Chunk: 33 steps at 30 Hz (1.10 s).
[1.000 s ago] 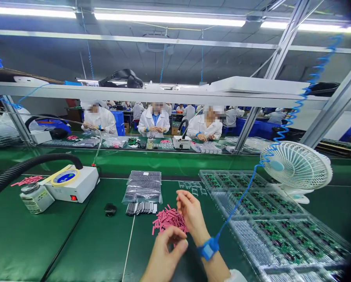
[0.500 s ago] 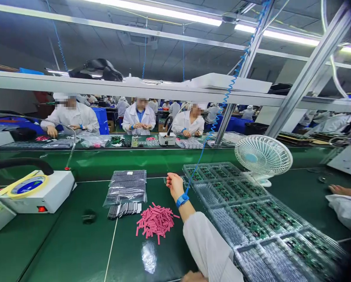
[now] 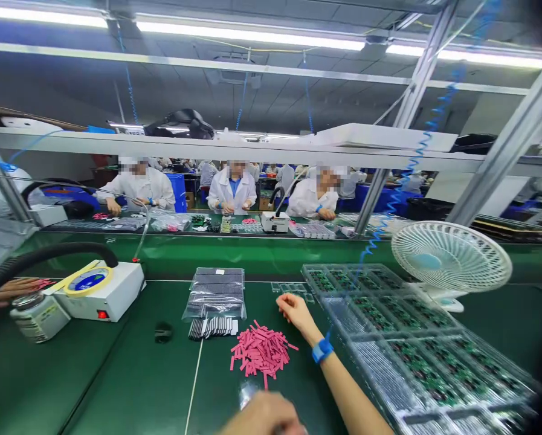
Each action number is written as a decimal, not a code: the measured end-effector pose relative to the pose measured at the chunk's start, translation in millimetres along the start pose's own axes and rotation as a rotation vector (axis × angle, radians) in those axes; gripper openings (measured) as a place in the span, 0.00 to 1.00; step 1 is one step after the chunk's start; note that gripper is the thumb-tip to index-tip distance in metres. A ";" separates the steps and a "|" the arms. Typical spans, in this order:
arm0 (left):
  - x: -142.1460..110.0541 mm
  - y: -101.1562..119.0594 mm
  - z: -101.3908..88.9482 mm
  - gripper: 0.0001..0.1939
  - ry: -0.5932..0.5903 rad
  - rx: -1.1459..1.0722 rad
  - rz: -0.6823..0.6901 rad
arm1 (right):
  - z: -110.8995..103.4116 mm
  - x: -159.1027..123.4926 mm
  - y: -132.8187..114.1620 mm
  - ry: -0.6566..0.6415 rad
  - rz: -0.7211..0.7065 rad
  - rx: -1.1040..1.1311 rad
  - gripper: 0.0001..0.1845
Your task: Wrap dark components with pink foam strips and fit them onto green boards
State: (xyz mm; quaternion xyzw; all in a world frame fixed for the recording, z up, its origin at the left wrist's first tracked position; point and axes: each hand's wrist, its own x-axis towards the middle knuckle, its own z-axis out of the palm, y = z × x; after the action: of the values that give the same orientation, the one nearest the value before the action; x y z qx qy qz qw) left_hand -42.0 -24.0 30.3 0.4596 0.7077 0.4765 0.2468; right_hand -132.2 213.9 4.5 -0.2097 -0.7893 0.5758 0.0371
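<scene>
My right hand (image 3: 299, 315), with a blue wrist strap (image 3: 322, 350) and its coiled blue cord, rests on the green mat with its fingers together, just right of a loose pile of pink sleeve pieces (image 3: 261, 350). Nothing shows in its fingers. Small clear pieces (image 3: 290, 288) lie just beyond it. My left hand (image 3: 264, 415) is cut off by the bottom edge and blurred, near the pile's lower side. Left of the pile lies a row of black-and-white strips (image 3: 211, 328), below a clear bag of dark strips (image 3: 215, 294).
Clear trays of green circuit boards (image 3: 388, 326) fill the right side, with a white fan (image 3: 451, 257) behind them. At left stand a white hose-fed machine (image 3: 101, 296) and a glass jar (image 3: 39, 317). Another person's hand (image 3: 12, 293) shows at far left. Co-workers sit across the bench.
My right hand has come back from the tray corner toward the pile. My left hand has risen into the bottom of the view. The camera has shifted slightly.
</scene>
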 end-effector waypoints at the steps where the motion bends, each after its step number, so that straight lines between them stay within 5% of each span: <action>1: 7.2 -12.0 -19.1 0.13 0.071 0.027 -0.043 | 5.3 -5.4 0.5 -0.061 -0.027 -0.030 0.13; 8: 20.8 -88.3 -151.7 0.17 0.588 0.099 -0.250 | 38.7 -6.2 -20.8 -0.303 -0.209 -0.152 0.13; 12: 11.2 -110.6 -188.4 0.20 0.725 0.086 -0.277 | 51.8 13.1 -31.1 -0.331 -0.249 -0.184 0.19; 17: -7.1 -124.9 -218.6 0.21 0.828 0.066 -0.322 | 44.7 25.8 -24.0 -0.138 -0.212 -0.128 0.26; 23: -72.1 -130.7 -234.7 0.16 0.628 0.032 -0.412 | 25.0 29.7 -10.8 0.115 -0.067 0.063 0.32; 27: -110.2 -141.5 -223.1 0.45 0.434 0.069 -0.572 | 25.3 35.5 -7.0 0.148 -0.010 0.151 0.32; 33: -97.6 -143.0 -217.7 0.37 0.296 0.218 -0.551 | 25.9 39.6 -2.3 0.101 0.004 0.095 0.34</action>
State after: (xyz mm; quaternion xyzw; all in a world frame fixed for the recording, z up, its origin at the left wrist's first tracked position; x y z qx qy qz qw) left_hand -228.3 -225.4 -15.0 0.2004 0.8804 0.3750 0.2102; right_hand -176.6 204.9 -9.3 -0.2380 -0.7580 0.6013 0.0855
